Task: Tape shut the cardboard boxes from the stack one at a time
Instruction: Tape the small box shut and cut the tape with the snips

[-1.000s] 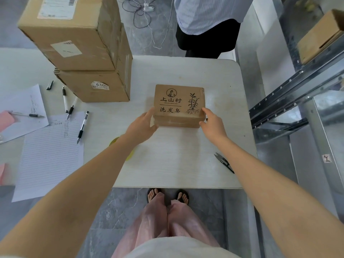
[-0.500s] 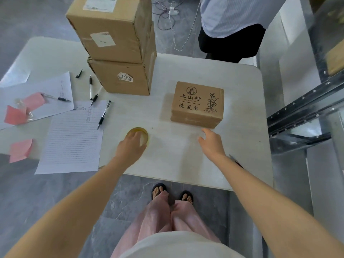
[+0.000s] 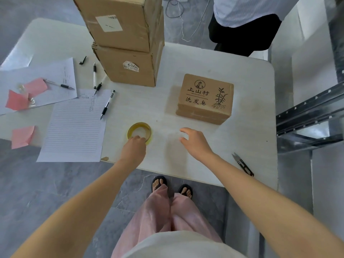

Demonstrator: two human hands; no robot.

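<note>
A small printed cardboard box lies flat on the white table, right of centre. Behind it to the left, a stack of two larger cardboard boxes stands. A yellowish tape roll lies flat near the table's front edge. My left hand is on the roll's near rim, fingers curled down onto it. My right hand hovers over the table between the roll and the small box, fingers loosely spread, holding nothing.
Black thread snips lie at the front right edge. Lined paper, several pens and pink notes cover the left side. Another person stands behind the table. A metal shelf frame is on the right.
Both hands let go of the small box and drew back toward me. My left hand went to the tape roll and now holds its rim; my right hand hovers near the front.
</note>
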